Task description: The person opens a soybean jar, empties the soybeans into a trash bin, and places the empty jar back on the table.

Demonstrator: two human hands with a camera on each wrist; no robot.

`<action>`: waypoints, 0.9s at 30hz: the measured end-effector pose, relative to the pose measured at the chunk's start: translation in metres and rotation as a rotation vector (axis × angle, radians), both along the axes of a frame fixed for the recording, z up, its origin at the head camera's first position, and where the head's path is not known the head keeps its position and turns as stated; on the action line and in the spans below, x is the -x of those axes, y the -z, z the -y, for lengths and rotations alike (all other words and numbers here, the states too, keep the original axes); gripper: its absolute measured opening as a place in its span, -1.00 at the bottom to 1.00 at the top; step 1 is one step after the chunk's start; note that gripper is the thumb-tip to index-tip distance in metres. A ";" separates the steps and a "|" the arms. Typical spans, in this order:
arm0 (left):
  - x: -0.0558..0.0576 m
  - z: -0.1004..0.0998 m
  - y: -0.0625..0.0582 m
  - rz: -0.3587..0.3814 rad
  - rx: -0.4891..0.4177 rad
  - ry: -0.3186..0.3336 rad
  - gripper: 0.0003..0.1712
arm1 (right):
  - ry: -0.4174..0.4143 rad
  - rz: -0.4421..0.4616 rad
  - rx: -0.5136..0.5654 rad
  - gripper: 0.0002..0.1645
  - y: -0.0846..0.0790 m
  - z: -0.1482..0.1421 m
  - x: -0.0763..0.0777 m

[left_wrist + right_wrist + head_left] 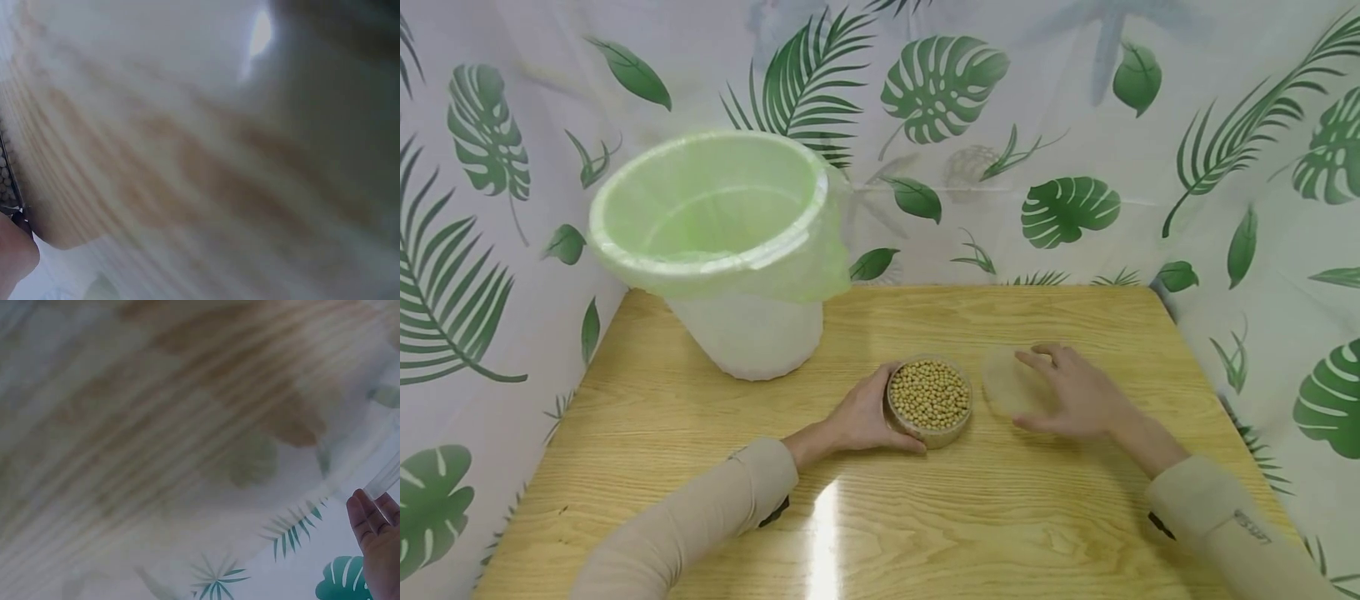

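Observation:
A round clear container (931,433) full of dried soybeans (929,393) stands on the wooden table. My left hand (868,415) grips it from the left, the thumb along its near side and the fingers round its far side. In the left wrist view, a few soybeans (6,181) and a fingertip (15,253) show at the edge. To the right of the container, my right hand (1075,392) holds a round translucent lid (1006,383) by its rim, thumb near and fingers far. The right wrist view catches its fingers (365,519) against the lid's clear edge (386,478).
A tall white bin (752,333) lined with a pale green bag (820,250) stands at the back left of the table (970,533). Leaf-printed cloth (970,208) hangs behind the table and along both sides.

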State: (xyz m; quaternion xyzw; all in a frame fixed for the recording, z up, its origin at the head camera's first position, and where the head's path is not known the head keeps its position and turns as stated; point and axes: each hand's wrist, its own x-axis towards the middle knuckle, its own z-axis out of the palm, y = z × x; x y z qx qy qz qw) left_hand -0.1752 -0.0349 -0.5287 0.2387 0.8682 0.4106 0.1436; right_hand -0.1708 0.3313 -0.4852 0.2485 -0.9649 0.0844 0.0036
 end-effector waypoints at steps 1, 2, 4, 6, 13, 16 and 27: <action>0.000 0.000 0.000 0.005 -0.006 -0.001 0.51 | 0.002 0.010 -0.003 0.19 0.003 -0.001 0.000; 0.001 -0.001 0.000 0.011 -0.012 -0.003 0.50 | 0.004 0.018 -0.003 0.20 0.006 -0.002 -0.001; 0.001 -0.002 0.000 0.024 -0.017 -0.006 0.51 | 0.003 0.025 -0.010 0.21 0.010 -0.003 -0.001; 0.001 -0.003 -0.001 0.036 -0.021 -0.006 0.52 | 0.001 0.028 -0.009 0.22 0.013 -0.003 -0.002; 0.003 -0.006 -0.002 0.037 -0.042 -0.012 0.51 | -0.007 0.054 -0.031 0.26 0.019 -0.001 -0.007; 0.003 -0.007 -0.003 0.025 -0.056 -0.010 0.48 | -0.007 0.057 -0.037 0.27 0.021 0.000 -0.009; 0.002 -0.006 -0.004 -0.003 -0.053 -0.030 0.45 | -0.019 0.018 -0.063 0.26 0.024 0.000 -0.015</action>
